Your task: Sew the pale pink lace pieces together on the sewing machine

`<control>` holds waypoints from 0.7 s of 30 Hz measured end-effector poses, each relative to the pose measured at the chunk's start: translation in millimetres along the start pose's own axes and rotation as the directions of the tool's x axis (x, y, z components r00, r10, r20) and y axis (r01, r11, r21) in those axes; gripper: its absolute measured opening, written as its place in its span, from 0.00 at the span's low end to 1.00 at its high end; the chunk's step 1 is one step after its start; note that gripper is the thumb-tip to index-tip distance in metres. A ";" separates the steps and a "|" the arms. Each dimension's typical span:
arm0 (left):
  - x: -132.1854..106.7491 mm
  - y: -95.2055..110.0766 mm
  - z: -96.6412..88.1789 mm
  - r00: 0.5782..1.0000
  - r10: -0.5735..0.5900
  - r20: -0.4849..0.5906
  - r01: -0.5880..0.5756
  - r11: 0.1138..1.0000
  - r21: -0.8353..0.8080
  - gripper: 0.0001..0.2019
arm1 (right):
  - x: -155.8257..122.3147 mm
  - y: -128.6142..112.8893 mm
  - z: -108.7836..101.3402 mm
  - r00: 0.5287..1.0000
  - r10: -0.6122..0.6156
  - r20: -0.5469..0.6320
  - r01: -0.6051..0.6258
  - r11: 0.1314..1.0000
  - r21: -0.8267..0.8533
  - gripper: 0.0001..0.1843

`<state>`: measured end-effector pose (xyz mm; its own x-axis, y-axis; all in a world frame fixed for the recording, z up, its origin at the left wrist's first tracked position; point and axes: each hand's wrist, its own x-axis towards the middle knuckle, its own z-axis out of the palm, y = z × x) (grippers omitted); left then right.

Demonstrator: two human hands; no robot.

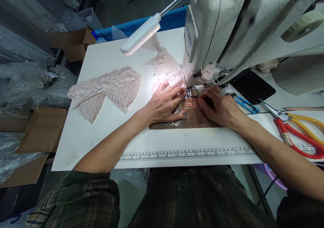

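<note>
Pale pink lace fabric runs up to the presser foot of a white sewing machine. My left hand lies flat with fingers stretched, its fingertips on the lace just left of the foot and its thumb over a brown taped plate. Right of the foot, my right hand has its fingers curled and pinched together close to the plate. What is between those fingers is hidden. A second lace piece, with two pointed cup shapes, rests farther left on the white table.
A lamp overhangs the lace. Blue thread snips, a black phone-like slab and red-and-yellow-handled scissors lie at right. A printed ruler follows the front edge. Cardboard boxes and plastic bags stand left.
</note>
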<state>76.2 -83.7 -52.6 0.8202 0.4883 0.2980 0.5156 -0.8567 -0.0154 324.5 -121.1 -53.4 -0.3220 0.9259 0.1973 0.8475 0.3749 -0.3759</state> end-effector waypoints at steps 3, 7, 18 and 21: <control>0.0 -0.5 0.0 1.000 -0.009 0.005 0.009 1.000 -0.010 0.27 | 3.9 -0.4 -2.6 1.000 -0.006 -0.003 0.006 1.000 -0.008 0.26; -0.3 -1.2 -0.4 1.000 -0.007 0.011 0.008 1.000 -0.023 0.27 | 8.3 -0.2 -4.8 0.998 0.067 -0.007 -0.067 0.995 0.070 0.42; -0.5 -1.9 0.6 1.000 -0.012 -0.010 0.011 0.998 -0.064 0.26 | 17.6 0.3 -10.7 0.974 0.211 0.082 -0.219 0.969 0.115 0.48; -0.2 -1.5 -0.1 1.000 -0.015 -0.004 0.014 0.997 -0.070 0.26 | 17.5 0.2 -9.9 0.970 0.231 0.079 -0.239 0.965 0.107 0.49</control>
<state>75.2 -82.6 -52.6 0.8116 0.5000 0.3022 0.5086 -0.8592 0.0558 323.2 -105.3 -41.1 -0.1498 0.9882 0.0325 0.8495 0.1455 -0.5072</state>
